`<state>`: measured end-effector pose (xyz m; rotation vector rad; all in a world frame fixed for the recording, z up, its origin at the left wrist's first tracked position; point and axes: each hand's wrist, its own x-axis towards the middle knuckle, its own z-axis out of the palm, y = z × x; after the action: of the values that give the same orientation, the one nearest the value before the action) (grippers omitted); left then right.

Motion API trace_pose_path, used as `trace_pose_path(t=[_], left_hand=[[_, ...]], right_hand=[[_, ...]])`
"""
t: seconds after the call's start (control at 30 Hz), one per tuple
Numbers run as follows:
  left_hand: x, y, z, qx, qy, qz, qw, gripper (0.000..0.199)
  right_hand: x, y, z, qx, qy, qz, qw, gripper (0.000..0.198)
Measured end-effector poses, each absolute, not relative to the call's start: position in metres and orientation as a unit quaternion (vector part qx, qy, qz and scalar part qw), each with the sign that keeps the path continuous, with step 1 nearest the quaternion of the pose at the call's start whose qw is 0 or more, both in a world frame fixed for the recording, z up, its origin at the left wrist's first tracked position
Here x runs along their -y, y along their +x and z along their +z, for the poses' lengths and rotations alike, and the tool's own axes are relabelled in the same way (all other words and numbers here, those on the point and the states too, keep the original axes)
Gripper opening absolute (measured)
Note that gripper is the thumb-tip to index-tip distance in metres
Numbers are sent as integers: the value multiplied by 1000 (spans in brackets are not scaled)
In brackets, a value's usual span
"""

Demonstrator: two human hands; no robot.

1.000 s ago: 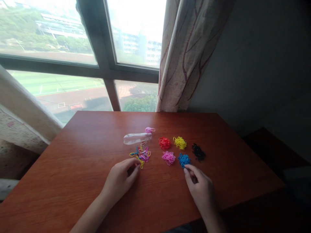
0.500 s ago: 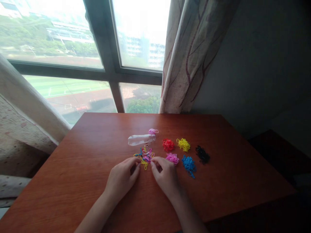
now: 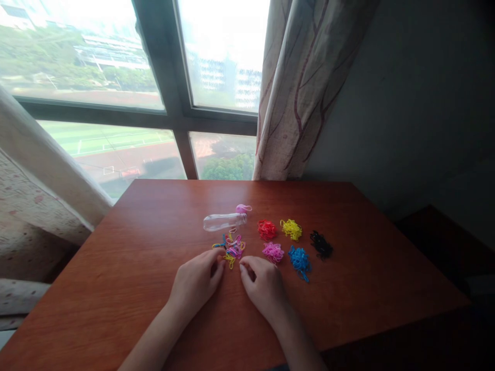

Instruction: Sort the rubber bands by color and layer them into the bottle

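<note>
A small mixed pile of coloured rubber bands point(image 3: 234, 249), pink, yellow, blue and white, lies on the table between and just beyond my hands. My left hand point(image 3: 199, 275) rests at the pile's left edge, thumb and forefinger tips drawn together; anything between them is too small to make out. To the right, my right hand point(image 3: 265, 283) is closed in a pinch a little nearer to me than the pile, and its fingertips hide whatever they may hold. Close by its knuckles sits a heap of pink rubber bands point(image 3: 273, 252).
Separate heaps of red point(image 3: 266, 229), yellow point(image 3: 291, 229), black point(image 3: 320, 244) and blue rubber bands point(image 3: 299, 262) lie to the right. A clear plastic bottle point(image 3: 224, 222) lies on its side behind the mixed pile, near a pink looped cap point(image 3: 243, 208). The wooden table point(image 3: 116, 273) meets a window.
My right hand has drawn back slightly from the mixed pile, toward me. My left hand stays nearly where it was. The heaps and the bottle lie as before.
</note>
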<state>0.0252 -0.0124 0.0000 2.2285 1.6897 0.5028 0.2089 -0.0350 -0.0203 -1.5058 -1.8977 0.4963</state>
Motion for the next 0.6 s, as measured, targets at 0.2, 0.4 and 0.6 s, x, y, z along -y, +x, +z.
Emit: trace_pose_path(t=[0.2, 0.4, 0.6], left_hand=[[12, 27, 2, -590, 776, 159, 157, 19], [12, 27, 4, -588, 777, 155, 165, 16], [12, 25, 3, -573, 786, 163, 164, 13]], right_hand=[[39, 209, -21, 728, -577, 189, 318, 17], [38, 209, -19, 731, -577, 185, 313, 16], [38, 209, -20, 729, -576, 194, 316, 17]])
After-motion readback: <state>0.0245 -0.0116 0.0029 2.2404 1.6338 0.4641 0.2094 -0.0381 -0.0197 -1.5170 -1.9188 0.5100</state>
